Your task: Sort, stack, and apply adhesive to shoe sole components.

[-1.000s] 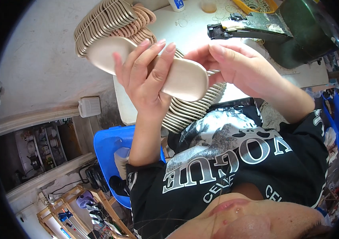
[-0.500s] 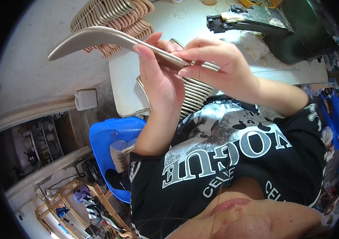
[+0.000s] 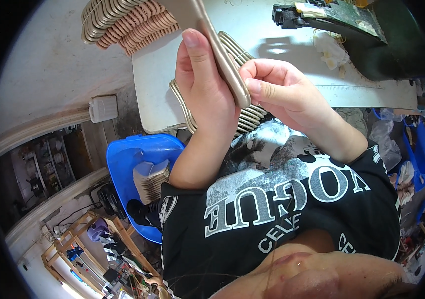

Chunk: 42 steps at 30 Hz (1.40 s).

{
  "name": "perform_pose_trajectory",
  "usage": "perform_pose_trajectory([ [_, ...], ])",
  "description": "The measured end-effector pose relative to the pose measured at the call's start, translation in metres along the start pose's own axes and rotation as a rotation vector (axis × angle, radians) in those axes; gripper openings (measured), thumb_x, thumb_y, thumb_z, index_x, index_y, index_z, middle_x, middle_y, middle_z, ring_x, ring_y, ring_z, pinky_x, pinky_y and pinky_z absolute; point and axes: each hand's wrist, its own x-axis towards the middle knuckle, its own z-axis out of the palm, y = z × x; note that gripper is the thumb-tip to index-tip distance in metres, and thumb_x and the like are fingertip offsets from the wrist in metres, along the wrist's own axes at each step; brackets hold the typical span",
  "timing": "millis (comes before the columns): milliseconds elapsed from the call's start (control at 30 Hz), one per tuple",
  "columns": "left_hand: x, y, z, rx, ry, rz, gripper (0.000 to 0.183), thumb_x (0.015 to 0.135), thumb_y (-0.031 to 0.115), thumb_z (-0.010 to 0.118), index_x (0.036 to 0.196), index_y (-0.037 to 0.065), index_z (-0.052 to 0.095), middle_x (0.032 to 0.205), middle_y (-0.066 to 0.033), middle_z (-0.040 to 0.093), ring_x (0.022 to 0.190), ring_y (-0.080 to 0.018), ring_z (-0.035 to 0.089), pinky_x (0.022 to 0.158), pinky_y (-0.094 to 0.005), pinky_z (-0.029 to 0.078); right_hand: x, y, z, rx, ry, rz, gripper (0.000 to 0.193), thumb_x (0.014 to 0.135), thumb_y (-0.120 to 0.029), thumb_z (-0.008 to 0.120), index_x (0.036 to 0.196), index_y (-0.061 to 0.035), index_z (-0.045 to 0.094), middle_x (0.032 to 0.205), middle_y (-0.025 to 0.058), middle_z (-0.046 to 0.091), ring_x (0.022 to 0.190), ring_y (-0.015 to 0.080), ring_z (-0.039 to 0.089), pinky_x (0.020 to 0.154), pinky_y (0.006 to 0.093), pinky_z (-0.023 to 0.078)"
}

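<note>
A long, curved champagne-gold shoe sole [image 3: 225, 65] stands tilted in front of me, its upper part running out of the picture's top edge. My left hand [image 3: 205, 82] grips it from the left, thumb raised along one face. At its right edge my right hand [image 3: 285, 92] is closed in a pinch, thumb and forefinger tips against the rim; anything between them is too small to see. Under both hands lies a bundle of gold-edged soles [image 3: 247, 119], partly hidden by my hands and the held sole.
Stacked gold and pinkish-beige soles [image 3: 137, 25] occupy the white table's [image 3: 160, 107] far left. A dark green machine [image 3: 392, 50] stands at the right beside crumpled white material [image 3: 331, 52]. Below left, a blue bin [image 3: 120, 154] holds another stack [image 3: 150, 177]. A white jug [image 3: 104, 108] is by the wall.
The sole has swung from lying nearly level to steep, one end now near my chest. My right hand has come lower and off its end to the right edge.
</note>
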Motion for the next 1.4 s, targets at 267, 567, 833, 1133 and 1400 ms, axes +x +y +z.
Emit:
perform_pose_trajectory([
  [267,0.0,-0.001,-0.001,-0.057,0.025,-0.062,0.045,0.098,0.048,0.046,0.074,0.01,0.042,0.054,0.0035,0.032,0.043,-0.006,0.03,0.041,-0.0221,0.026,0.0,0.014,0.007,-0.103,0.018,-0.186,0.019,0.098,-0.021,0.056,0.103,-0.0033,0.052,0.096,-0.0007,0.054,0.089,0.006,0.05,0.084,0.0221,0.04],
  [567,0.006,-0.009,-0.013,0.109,0.131,0.073,0.045,0.099,0.047,0.044,0.072,0.011,0.044,0.05,0.0033,0.034,0.041,-0.0066,0.033,0.039,-0.0236,0.027,0.01,0.013,0.008,-0.05,0.094,-0.234,0.018,0.096,-0.014,0.059,0.107,-0.0045,0.048,0.098,0.0,0.053,0.092,0.0074,0.051,0.083,0.024,0.042],
  [833,0.001,0.001,-0.018,0.02,0.082,0.01,0.042,0.101,0.043,0.044,0.072,0.012,0.044,0.051,0.0044,0.032,0.041,-0.0057,0.028,0.039,-0.0237,0.024,0.005,0.008,0.007,0.067,-0.06,-0.112,0.02,0.093,-0.009,0.058,0.1,-0.0084,0.039,0.099,0.004,0.047,0.083,0.0088,0.044,0.071,0.0229,0.037],
  [1133,-0.012,0.009,-0.013,-0.015,0.134,0.021,0.04,0.101,0.041,0.044,0.074,0.011,0.045,0.053,0.0038,0.035,0.043,-0.0051,0.029,0.038,-0.0245,0.022,0.005,0.014,0.005,0.17,-0.051,-0.049,0.02,0.092,-0.006,0.06,0.091,-0.0096,0.041,0.099,0.0041,0.056,0.094,0.009,0.053,0.084,0.0243,0.043],
  [1400,-0.017,0.01,-0.006,0.075,0.217,0.194,0.035,0.1,0.04,0.047,0.082,0.01,0.05,0.062,0.0027,0.046,0.051,-0.0062,0.041,0.047,-0.0218,0.035,0.006,0.018,0.01,0.421,-0.056,0.152,0.02,0.091,-0.006,0.062,0.09,-0.0125,0.042,0.097,0.0012,0.059,0.094,0.0106,0.058,0.087,0.0271,0.047],
])
